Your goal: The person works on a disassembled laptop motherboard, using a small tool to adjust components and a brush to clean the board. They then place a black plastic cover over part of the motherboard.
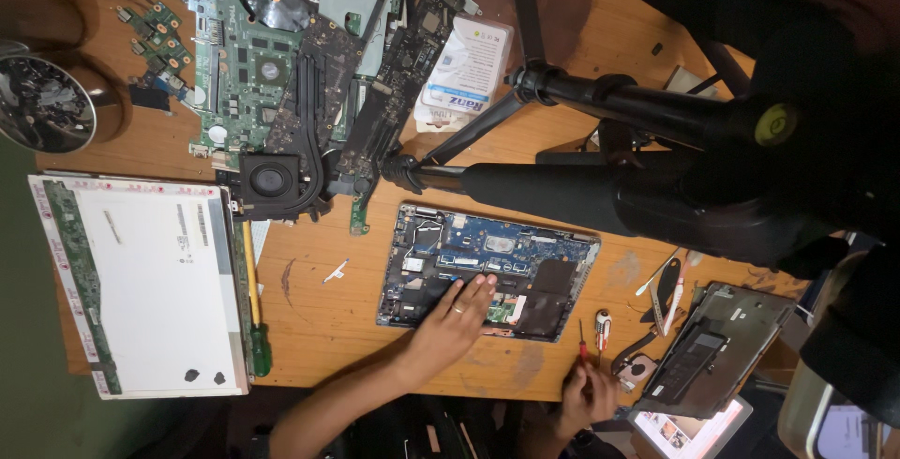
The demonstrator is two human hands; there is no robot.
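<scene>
Left hand (455,314) lay spread flat on opened laptop base (487,271), right hand (589,391) pinched a small screwdriver (582,339), round tray (42,103) held small parts, two bare circuit boards (253,56) on wooden table (319,309)

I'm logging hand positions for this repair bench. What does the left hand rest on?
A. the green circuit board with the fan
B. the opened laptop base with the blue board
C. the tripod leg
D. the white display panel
B: the left hand lies flat on the opened laptop base, fingers spread over its blue board.
</scene>
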